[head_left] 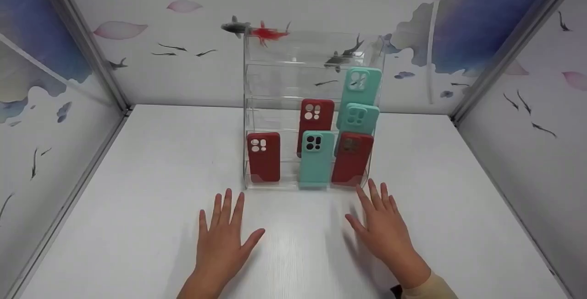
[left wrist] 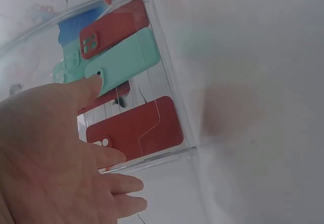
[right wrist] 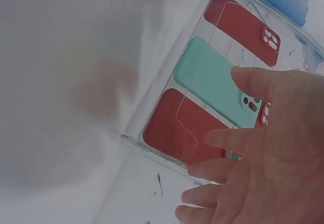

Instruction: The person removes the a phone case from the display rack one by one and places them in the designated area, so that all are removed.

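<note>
A clear tiered rack stands on the table with red and mint-green phone cases in it. Along its bottom tier are a red phone case at left, a mint phone case in the middle and a tilted red phone case at right. Higher up sit another red phone case and two mint ones, the topmost phone case at right. My left hand spreads its fingers in front of the rack's left side, holding nothing. Fingers extended, my right hand is empty near the rack's lower right corner.
The white table runs back to a white wall printed with fish, petals and blue leaf shapes. Similar printed panels rise at left and right, with metal frame bars at the corners. The rack's upper tiers are transparent.
</note>
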A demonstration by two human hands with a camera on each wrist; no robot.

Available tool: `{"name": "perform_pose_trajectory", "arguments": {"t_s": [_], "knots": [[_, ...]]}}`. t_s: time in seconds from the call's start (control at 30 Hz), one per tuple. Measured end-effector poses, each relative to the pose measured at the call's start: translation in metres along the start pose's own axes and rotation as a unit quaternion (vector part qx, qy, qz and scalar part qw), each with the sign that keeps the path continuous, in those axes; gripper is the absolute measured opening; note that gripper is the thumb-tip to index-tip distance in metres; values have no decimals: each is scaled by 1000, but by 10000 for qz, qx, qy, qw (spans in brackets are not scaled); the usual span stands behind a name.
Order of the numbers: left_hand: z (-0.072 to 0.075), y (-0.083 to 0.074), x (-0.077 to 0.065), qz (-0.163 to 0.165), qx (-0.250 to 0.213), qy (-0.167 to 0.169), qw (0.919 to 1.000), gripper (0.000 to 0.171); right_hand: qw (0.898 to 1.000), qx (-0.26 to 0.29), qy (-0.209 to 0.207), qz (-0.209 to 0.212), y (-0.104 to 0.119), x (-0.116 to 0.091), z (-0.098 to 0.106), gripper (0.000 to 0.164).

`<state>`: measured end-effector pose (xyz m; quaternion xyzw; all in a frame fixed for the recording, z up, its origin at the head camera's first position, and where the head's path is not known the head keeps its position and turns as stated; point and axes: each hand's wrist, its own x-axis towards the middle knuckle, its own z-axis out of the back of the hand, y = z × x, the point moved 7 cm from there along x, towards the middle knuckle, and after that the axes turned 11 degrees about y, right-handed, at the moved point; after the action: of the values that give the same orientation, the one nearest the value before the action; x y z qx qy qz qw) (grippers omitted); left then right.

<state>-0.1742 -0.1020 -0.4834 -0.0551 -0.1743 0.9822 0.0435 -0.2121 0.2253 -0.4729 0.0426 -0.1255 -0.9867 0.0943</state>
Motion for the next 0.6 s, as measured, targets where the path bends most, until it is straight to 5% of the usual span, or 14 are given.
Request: {"name": "perform_pose_trajectory", "arguments": {"t_s": [0.3, 0.6], "knots": [[14, 6, 14, -70, -238, -345, 9991, 81, 9956, 512, -770, -151, -12, 12, 31, 44], [31, 18, 36, 12, -651, -557, 9963, 72, 9868, 1000, -1267, 134, -23, 35, 58, 33]]}}
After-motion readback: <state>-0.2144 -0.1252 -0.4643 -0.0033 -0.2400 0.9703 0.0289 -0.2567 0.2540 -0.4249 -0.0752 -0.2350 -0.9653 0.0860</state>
